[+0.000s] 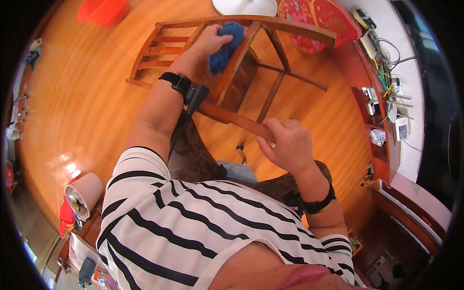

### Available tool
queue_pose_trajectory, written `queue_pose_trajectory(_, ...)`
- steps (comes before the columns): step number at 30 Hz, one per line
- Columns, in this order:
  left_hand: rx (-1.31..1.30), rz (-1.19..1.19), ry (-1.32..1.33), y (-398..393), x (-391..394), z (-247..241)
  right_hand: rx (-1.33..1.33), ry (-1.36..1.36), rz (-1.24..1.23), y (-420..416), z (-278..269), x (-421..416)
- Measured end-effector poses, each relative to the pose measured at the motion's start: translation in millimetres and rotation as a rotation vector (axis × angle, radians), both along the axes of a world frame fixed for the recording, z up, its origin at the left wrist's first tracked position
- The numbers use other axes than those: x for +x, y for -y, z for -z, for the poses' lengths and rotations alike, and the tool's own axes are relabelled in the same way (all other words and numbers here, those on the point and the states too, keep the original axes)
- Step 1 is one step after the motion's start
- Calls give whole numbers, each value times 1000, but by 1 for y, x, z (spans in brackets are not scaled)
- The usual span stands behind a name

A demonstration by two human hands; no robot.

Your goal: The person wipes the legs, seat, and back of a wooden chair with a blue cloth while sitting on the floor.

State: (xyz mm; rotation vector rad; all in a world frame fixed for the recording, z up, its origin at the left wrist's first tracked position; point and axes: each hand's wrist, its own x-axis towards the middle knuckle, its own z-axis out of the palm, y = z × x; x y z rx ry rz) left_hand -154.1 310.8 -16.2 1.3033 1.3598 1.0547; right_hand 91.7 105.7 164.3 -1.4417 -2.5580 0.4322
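Observation:
A brown wooden chair lies tipped over in front of me, its slatted backrest (163,50) to the left and its legs pointing right. My left hand (212,38) holds a blue cloth (226,47) against the chair near a seat-frame rail (237,65). The cloth is slightly blurred, and part of it is hidden behind my fingers. My right hand (291,143) grips the near chair leg (246,125) close to its end. Beyond it the far chair leg (308,30) runs to the right, with crossbars (270,96) between. Both wrists wear black straps.
A red basin (105,12) and a white round object (244,5) stand on the wood floor beyond the chair. Red patterned panels (319,21) lie at the back right. A cabinet (378,148) with cables and devices lines the right. A waste bin (87,192) stands lower left.

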Motion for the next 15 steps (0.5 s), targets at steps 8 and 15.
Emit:
queue_pose_trajectory(8, 64, -94, -246, -22, 107, -53, 4, -16, 7, 3, 2, -2)
queue_pose_trajectory(15, -53, -36, 71, -15, 177, -89, 23, 41, 1, 2, 1, -4)
